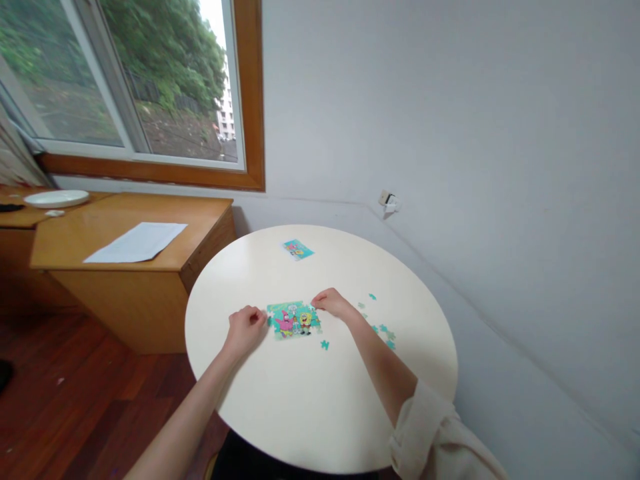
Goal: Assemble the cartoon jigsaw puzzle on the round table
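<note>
A small cartoon jigsaw puzzle (294, 320), mostly teal with a pink and a yellow figure, lies on the round cream table (320, 400). My left hand (245, 327) rests at the puzzle's left edge, fingers curled and pinched against it. At the upper right corner of the puzzle my right hand (333, 303) presses down with curled fingers. What either hand pinches, if anything, is too small to see. Several loose teal pieces (384, 330) lie to the right, and one piece (325, 345) lies just below the puzzle.
A small picture card (298, 249) lies at the table's far side. A wooden cabinet (130, 267) to the left carries a sheet of paper (137, 241) and a white plate (56, 197). A wall socket (387, 200) is behind, a window above.
</note>
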Demonstrator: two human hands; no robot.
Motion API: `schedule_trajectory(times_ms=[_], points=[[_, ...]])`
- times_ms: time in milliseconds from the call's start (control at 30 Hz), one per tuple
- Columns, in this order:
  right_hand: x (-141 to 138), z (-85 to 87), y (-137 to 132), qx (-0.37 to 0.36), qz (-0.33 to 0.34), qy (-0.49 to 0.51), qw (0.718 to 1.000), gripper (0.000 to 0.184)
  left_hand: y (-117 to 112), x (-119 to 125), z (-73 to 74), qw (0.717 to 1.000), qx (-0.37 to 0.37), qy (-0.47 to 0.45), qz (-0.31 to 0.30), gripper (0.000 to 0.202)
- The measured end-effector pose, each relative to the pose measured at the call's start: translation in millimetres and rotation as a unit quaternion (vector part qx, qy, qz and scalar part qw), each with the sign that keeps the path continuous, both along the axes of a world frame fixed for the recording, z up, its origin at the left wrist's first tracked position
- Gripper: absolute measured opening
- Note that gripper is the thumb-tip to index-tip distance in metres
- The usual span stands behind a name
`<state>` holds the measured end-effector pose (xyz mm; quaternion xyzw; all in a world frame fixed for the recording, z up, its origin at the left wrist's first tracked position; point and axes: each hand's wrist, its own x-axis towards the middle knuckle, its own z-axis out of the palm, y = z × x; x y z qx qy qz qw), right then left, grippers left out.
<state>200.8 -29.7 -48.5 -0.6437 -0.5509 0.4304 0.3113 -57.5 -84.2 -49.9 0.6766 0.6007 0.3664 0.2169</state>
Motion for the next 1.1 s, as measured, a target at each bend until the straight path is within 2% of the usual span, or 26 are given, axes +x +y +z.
schedule_trajectory(times_ms=[233, 500, 733, 967, 1100], points=[[1.5, 4.5, 0.0, -0.008, 0.018, -0.027, 0.999, 0.011, 0.1, -0.3, -1.1, 1.0, 0.013, -0.003, -0.01, 0.024], [2.0, 2.2, -0.1, -0.01, 0.028, -0.074, 0.997, 0.003, 1.4, 0.4, -0.7, 1.0, -0.011, 0.007, -0.004, 0.023], [-1.6, 3.0, -3.1, 0.001, 0.029, -0.126, 0.992, 0.005, 3.1, -0.5, -4.8, 1.0, -0.005, 0.012, -0.006, 0.024], [-3.0, 5.9, -8.7, 0.013, 0.017, -0.163, 0.986, 0.004, 2.3, -0.6, -3.9, 1.0, 0.0, 0.002, -0.009, 0.024], [-4.1, 4.7, -12.2, 0.043, 0.0, -0.179, 0.983, 0.009, 2.5, -0.7, -3.9, 1.0, -0.002, -0.005, -0.009, 0.024]])
